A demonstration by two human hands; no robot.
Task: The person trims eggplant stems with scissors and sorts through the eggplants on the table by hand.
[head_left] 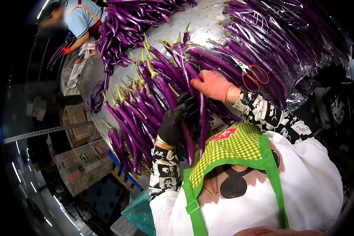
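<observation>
Long purple eggplants with green stems lie in a loose heap (135, 112) on a metal table (124, 53). My left hand (177, 120), in a black glove, is closed round an eggplant (187, 143) at the near edge of the heap. In a salmon-coloured glove, my right hand (213, 84) grips another eggplant (202, 118) just to the right; its fingertips are partly hidden behind it. Red-handled scissors (253, 76) lie beyond my right wrist, on eggplants wrapped in clear plastic (279, 51).
Another heap of eggplants (122, 27) lies at the far left. A co-worker (80, 19) in a blue shirt leans there, holding thin purple strands in a red-gloved hand. Plastic crates (80, 163) stand beside the table at left, near a teal bag (139, 214).
</observation>
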